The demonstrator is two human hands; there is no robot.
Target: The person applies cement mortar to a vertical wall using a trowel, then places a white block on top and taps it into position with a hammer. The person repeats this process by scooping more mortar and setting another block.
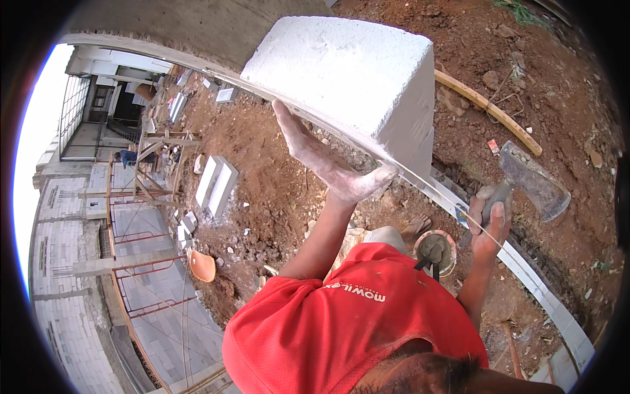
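Observation:
A big white building block (pixel 341 69) rests at the top centre. My left hand (pixel 331 161), dusted white, lies along its near lower edge, fingers stretched and thumb spread to the right. Down to the right, my right hand (pixel 489 220) is wrapped round the handle of a mallet with a dusty grey head (pixel 535 182). A thin taut string (pixel 482 226) passes close by this hand, above a narrow course of white blocks (pixel 541 295). How the big block sits underneath is hidden.
A bucket (pixel 453 262) of grey mortar stands by my foot. More white blocks (pixel 216 186) lie on the reddish soil at left, near an orange bowl (pixel 203 266). Scaffolding (pixel 141 236) lines a block wall. A curved wooden strip (pixel 489 108) lies at upper right; a concrete beam (pixel 177 29) spans the top.

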